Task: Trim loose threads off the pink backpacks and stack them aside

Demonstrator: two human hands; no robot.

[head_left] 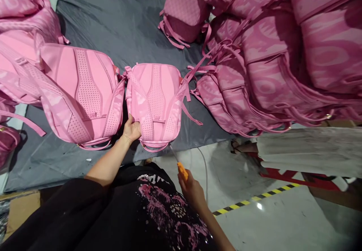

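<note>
Set your clock on the small backpack (156,96), lying flat, straps up, near the middle of the view: your left hand (132,129) is at 8 o'clock, closed around its lower side edge, thumb on top, some fingers hidden. Down at 5 o'clock, your right hand (192,190) has its fist wrapped round an orange-handled tool (182,171), thin shaft angled up toward the bag's near edge; whether the tip touches, you can't tell from here. This bag should be light and soft, with a bit of stiffness in the padded back; nothing fragile, though it may skate on that slick-looking grey sheet (113,20). The side seam gives you a fair pinch, the carry loop (155,145) at 6 o'clock looks the surest lifting point, and the straps would probably just flop. Out at 9 o'clock, close alongside, lies a larger backpack (63,75); a stack of pink bags (36,24) sits at 10, a square bag (183,9) at 1, and a big heap of backpacks (263,70) crowds 2 to 3.
</note>
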